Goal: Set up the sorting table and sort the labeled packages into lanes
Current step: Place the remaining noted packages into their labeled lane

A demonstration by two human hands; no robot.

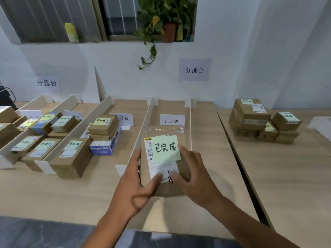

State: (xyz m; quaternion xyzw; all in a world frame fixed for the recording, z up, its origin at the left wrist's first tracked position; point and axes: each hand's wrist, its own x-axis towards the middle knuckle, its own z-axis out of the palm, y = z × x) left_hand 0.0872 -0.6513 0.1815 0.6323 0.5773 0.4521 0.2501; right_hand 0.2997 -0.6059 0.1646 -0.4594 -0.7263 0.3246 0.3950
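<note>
I hold a flat brown package [184, 165] in a clear bag, with a white shipping label and a green sticky note [165, 148] reading 已完成. My left hand [138, 183] grips its left edge, thumb on the label. My right hand [193, 173] grips its right edge, thumb on the label too. The package sits at the near end of the lane marked by a white 已完成 card [172, 120], between two white dividers [190, 122].
Lanes to the left hold several labeled boxes, among them a blue-and-white box [103, 148] and a large brown box [71, 156]. A stack of brown boxes [250, 119] stands on the adjoining table at right. A potted plant [166, 24] hangs from the windowsill.
</note>
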